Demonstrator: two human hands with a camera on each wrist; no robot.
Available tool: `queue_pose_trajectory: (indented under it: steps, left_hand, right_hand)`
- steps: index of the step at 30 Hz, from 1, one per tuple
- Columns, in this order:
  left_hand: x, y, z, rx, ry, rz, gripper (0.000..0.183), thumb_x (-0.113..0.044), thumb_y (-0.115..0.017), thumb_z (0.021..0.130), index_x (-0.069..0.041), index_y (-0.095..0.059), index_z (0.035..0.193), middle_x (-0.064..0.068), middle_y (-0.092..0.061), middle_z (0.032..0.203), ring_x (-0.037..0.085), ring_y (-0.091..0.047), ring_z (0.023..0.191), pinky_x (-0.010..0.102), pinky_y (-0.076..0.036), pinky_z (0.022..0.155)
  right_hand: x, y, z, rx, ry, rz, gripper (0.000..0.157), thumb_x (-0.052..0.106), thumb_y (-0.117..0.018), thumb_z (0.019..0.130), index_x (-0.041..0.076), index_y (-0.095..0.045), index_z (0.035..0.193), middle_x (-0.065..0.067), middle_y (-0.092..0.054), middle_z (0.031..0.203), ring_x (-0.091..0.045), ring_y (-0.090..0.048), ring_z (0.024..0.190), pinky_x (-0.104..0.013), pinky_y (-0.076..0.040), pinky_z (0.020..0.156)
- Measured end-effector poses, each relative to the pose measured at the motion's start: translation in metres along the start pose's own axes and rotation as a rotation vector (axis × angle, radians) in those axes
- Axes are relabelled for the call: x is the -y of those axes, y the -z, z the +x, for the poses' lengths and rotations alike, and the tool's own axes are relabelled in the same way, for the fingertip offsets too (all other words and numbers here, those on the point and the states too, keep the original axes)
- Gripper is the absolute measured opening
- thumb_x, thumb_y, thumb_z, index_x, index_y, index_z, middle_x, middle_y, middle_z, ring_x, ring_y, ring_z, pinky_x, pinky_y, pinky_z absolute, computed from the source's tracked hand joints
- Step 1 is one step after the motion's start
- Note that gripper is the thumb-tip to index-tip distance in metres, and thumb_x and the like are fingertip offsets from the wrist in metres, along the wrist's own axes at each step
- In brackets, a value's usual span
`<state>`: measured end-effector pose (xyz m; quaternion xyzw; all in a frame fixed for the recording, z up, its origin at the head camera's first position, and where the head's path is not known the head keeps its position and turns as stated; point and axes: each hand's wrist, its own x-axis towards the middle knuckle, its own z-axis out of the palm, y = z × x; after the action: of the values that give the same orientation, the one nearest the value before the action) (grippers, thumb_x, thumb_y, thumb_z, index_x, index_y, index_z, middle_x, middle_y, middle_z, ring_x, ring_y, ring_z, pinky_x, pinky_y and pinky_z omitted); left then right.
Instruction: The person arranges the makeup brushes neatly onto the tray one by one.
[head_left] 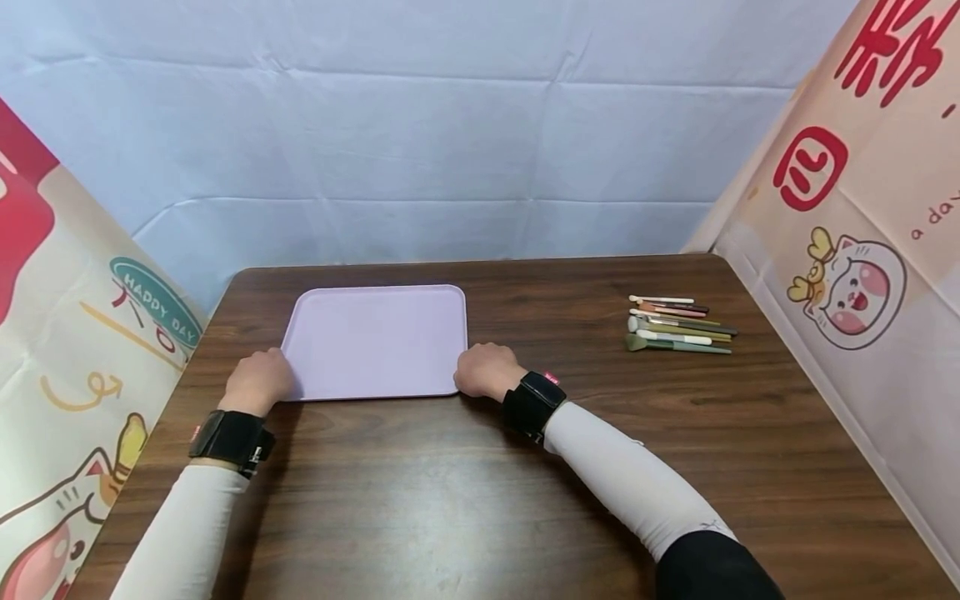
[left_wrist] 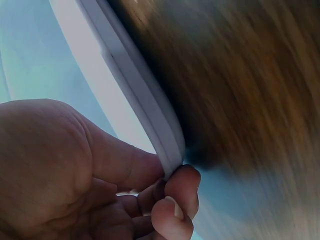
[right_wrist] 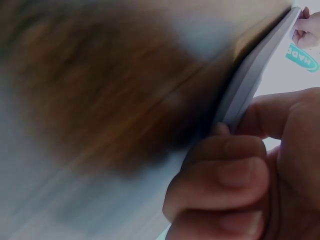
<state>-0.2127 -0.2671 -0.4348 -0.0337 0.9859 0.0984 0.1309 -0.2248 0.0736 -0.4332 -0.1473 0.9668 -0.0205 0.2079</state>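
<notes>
A pale lilac rectangular tray (head_left: pixel 378 342) lies toward the back left of the brown table. At its left edge, near the front corner, my left hand (head_left: pixel 259 382) grips the rim; the left wrist view shows thumb and fingers pinching the tray's edge (left_wrist: pixel 142 95). My right hand (head_left: pixel 487 370) holds the opposite side by the front right corner. In the right wrist view, its thumb and curled fingers (right_wrist: pixel 220 175) pinch the tray's rim (right_wrist: pixel 255 70). Nothing is seen on the tray.
Several makeup brushes (head_left: pixel 678 325) lie side by side at the right of the wooden table (head_left: pixel 450 500). A pale cloth (head_left: pixel 420 133) hangs behind the table. Printed sheets (head_left: pixel 847 275) stand along both sides.
</notes>
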Motion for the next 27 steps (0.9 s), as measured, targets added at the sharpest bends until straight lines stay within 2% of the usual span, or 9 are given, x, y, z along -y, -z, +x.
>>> queue_pose_trajectory:
  steps: [8,11,16,19,23,27]
  left_hand:
    - [-0.018,-0.004,-0.005,0.012,-0.031,0.008,0.041,-0.010,-0.044,0.095,0.026,-0.050,0.116,0.045,-0.057,0.106,0.053,-0.062,0.093,0.059,-0.052,0.076]
    - [-0.023,-0.006,-0.005,0.011,-0.070,0.025,0.037,-0.010,-0.049,0.092,0.023,-0.055,0.108,0.039,-0.062,0.098,0.043,-0.062,0.082,0.054,-0.052,0.073]
    - [-0.028,-0.006,-0.005,0.036,-0.137,0.058,0.026,-0.011,-0.058,0.085,0.013,-0.061,0.092,0.022,-0.063,0.083,0.030,-0.053,0.068,0.046,-0.048,0.065]
    - [-0.033,-0.006,-0.005,0.059,-0.139,0.054,0.025,-0.012,-0.061,0.083,0.011,-0.061,0.091,0.018,-0.061,0.079,0.029,-0.052,0.067,0.042,-0.046,0.063]
    - [-0.039,-0.007,-0.006,0.097,-0.128,0.036,0.023,-0.013,-0.067,0.080,0.007,-0.060,0.088,0.014,-0.059,0.074,0.027,-0.053,0.064,0.039,-0.044,0.059]
    - [-0.045,-0.007,-0.008,0.147,-0.106,0.008,0.014,-0.012,-0.068,0.078,0.000,-0.061,0.080,0.009,-0.062,0.066,0.022,-0.059,0.057,0.034,-0.044,0.056]
  right_hand:
    - [-0.017,0.000,-0.012,0.014,-0.040,0.001,0.033,0.027,-0.050,0.099,0.008,-0.070,0.081,-0.009,-0.068,0.091,-0.023,-0.061,0.075,-0.041,-0.052,0.065]
    - [-0.023,-0.001,-0.015,0.020,-0.044,-0.006,0.033,0.026,-0.050,0.100,0.008,-0.070,0.080,-0.009,-0.067,0.087,-0.023,-0.060,0.073,-0.040,-0.052,0.063]
    - [-0.033,-0.003,-0.021,0.004,-0.044,-0.010,0.032,0.025,-0.052,0.098,0.007,-0.071,0.080,-0.010,-0.068,0.088,-0.024,-0.061,0.073,-0.042,-0.052,0.063]
    - [-0.039,-0.004,-0.026,-0.011,-0.037,-0.009,0.031,0.025,-0.053,0.098,0.006,-0.072,0.081,-0.011,-0.069,0.089,-0.025,-0.060,0.073,-0.042,-0.052,0.062]
    - [-0.048,-0.006,-0.033,-0.012,-0.034,-0.009,0.033,0.024,-0.053,0.098,0.007,-0.070,0.076,-0.010,-0.067,0.082,-0.023,-0.058,0.068,-0.039,-0.049,0.057]
    - [-0.055,-0.008,-0.039,-0.004,-0.042,-0.011,0.035,0.023,-0.052,0.098,0.007,-0.068,0.071,-0.009,-0.064,0.076,-0.023,-0.056,0.065,-0.038,-0.048,0.055]
